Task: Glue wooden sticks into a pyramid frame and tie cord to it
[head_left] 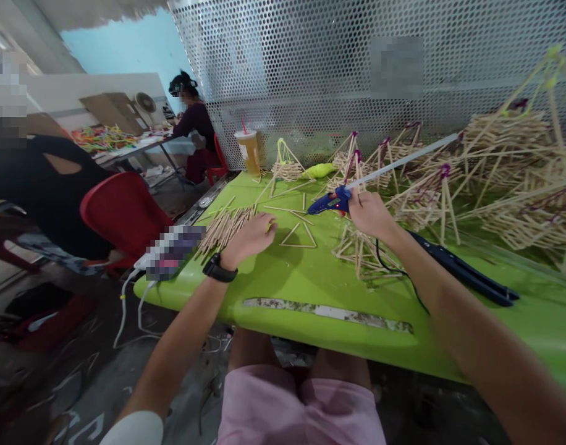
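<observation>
My right hand (370,213) is wrapped round a blue hot glue gun (330,201), its nozzle pointing left. A long translucent glue stick (403,162) juts from the back of the gun. Below the nozzle, thin wooden sticks form a small triangle (299,236) on the green table (283,278). My left hand (254,236), a black band on its wrist, hovers beside a pile of loose wooden sticks (225,228). Its fingers are bent but apart, and I see nothing between them. A stick frame (359,250) lies below my right hand.
Stick structures with purple ties (417,201) crowd the right and back. A drink cup (248,151) stands before a perforated metal screen (311,74). A dark blue long tool (463,269) lies at right, a power strip (160,247) at the left edge. Two people sit at left.
</observation>
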`<state>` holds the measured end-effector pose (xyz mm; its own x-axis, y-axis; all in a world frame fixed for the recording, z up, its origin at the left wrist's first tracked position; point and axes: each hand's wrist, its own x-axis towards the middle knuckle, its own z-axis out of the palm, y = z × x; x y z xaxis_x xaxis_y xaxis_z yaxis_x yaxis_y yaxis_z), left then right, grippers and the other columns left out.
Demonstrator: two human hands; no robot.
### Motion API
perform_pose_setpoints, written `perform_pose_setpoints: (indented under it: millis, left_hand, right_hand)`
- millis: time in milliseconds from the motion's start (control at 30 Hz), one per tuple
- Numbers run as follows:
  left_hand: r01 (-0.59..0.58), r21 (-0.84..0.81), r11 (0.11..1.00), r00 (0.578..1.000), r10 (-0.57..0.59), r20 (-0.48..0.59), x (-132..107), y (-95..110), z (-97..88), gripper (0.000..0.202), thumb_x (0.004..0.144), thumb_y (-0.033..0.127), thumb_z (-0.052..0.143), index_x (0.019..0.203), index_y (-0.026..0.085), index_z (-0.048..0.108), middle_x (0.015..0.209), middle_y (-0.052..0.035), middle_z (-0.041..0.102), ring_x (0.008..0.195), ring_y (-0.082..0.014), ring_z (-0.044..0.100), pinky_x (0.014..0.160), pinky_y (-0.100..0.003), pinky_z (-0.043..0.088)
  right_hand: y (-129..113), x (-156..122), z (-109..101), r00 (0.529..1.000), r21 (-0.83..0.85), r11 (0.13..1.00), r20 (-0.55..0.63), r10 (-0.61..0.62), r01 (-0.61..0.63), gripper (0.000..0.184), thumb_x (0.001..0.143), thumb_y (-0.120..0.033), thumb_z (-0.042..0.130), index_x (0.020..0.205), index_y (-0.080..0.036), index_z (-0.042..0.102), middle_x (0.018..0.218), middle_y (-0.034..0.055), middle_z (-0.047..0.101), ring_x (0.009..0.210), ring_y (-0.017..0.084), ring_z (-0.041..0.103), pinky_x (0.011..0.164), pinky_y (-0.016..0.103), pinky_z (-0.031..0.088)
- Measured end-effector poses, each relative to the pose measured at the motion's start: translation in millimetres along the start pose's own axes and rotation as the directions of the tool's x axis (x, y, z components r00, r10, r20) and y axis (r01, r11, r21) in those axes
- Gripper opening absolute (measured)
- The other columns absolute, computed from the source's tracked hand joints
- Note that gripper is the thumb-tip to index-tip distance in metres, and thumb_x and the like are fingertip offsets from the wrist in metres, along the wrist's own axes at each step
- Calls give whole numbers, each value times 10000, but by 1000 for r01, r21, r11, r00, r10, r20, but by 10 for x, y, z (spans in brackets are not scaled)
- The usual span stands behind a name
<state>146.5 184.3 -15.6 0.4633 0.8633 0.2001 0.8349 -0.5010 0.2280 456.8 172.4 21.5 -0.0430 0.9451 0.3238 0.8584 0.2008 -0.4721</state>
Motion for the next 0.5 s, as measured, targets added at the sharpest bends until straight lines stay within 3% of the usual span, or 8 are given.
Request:
perform_pose_setpoints:
  millis: [100,167,333,500]
  left_hand:
    - [34,39,999,988,-40,151,224,-25,-177,283,1016,305,442,841,200,639,872,-96,715,797,-237,655,765,-368,460]
    - [-4,35,999,977,-4,215,414,0,-233,316,1007,341,466,736,211,564,759,-66,652,693,-207,575,688,-363,372]
    - [-2,-40,999,972,12,236,740,-6,-72,341,983,366,490,684,209,540,766,-65,660,676,-193,526,665,-358,312]
    - [-2,-88,996,990,14,138,697,-150,119,313,1006,367,461,779,200,597,867,-87,704,739,-199,558,721,-347,383]
  right_hand:
    - [52,15,-4,999,86,995,-7,-41,41,725,1136,-462,271,622,-207,714,542,71,602,610,238,646,732,352,491]
    - [90,29,-16,999,122,992,-23,-38,41,732,1133,-504,289,606,-213,705,520,64,578,587,235,626,718,357,478]
    - [162,47,-60,999,203,979,-22,41,-36,728,1128,-564,306,644,-213,721,489,43,535,523,217,568,647,357,444]
    - [172,32,-43,996,264,964,-86,5,18,728,1086,-707,340,715,-220,735,457,27,501,500,211,544,579,350,419]
